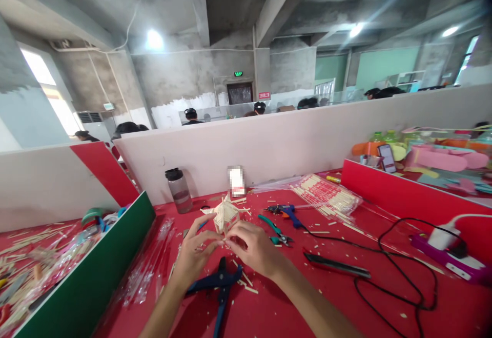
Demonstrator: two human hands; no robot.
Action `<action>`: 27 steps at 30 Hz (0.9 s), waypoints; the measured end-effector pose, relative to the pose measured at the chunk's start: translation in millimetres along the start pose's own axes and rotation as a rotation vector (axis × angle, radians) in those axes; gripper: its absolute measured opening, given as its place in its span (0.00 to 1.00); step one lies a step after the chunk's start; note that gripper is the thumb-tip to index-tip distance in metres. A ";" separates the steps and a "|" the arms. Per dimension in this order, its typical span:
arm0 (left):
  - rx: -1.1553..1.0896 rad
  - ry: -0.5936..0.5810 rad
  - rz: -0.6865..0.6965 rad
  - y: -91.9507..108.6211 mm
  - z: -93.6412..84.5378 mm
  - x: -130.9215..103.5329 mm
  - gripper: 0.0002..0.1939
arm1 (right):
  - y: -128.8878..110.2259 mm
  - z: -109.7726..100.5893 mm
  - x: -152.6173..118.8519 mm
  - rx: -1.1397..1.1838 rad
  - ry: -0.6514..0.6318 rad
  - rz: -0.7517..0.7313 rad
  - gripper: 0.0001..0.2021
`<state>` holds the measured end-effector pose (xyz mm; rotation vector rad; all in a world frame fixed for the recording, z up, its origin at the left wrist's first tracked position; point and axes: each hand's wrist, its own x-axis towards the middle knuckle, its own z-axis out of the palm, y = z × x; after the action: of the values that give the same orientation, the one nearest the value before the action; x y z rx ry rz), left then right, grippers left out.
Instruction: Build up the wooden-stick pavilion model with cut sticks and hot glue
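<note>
The fingertips of the left hand (195,250) and right hand (251,245) come together at the near, lower edge of the model (226,214), a small figure of pale sticks. The left index finger reaches along the model's left side, probably to steady it; the right thumb and forefinger nearly meet. Whether either hand pinches the model or a tiny piece is too small to tell. Working from both sides presumably keeps so light a thing from twisting.

On the near side of the model lies a blue cutter (222,280), partly behind the left wrist. To the model's right are green nippers (280,236) and, just beyond them, a glue gun (285,211), likely left there for the right hand's easy reach. A black knife (337,265) lies farther right and nearer the person. Bagged sticks (326,195) lie right of and beyond the model, seemingly as stock, while a bottle (179,193) stands beyond it to the left, perhaps to avoid knocks.
</note>
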<state>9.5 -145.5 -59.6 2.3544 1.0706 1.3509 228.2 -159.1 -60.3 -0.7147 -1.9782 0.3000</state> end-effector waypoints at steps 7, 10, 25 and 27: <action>0.026 -0.008 0.009 -1.6 2.9 1.3 0.08 | 1.5 4.4 -0.9 -0.045 0.004 -0.023 0.03; 0.042 0.020 0.003 -1.4 4.5 2.2 0.07 | 2.7 6.3 0.0 -0.056 0.041 0.018 0.03; 0.094 -0.005 -0.119 -16.3 24.9 -4.1 0.23 | 37.0 29.1 14.6 -0.174 0.157 0.181 0.07; 0.099 -0.016 -0.133 -14.0 27.0 -3.6 0.22 | 36.8 28.5 15.2 -0.175 0.155 0.181 0.07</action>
<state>23.8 -133.8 -84.1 2.3114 1.2922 1.2577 211.3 -118.3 -81.4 -1.0029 -1.8101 0.1744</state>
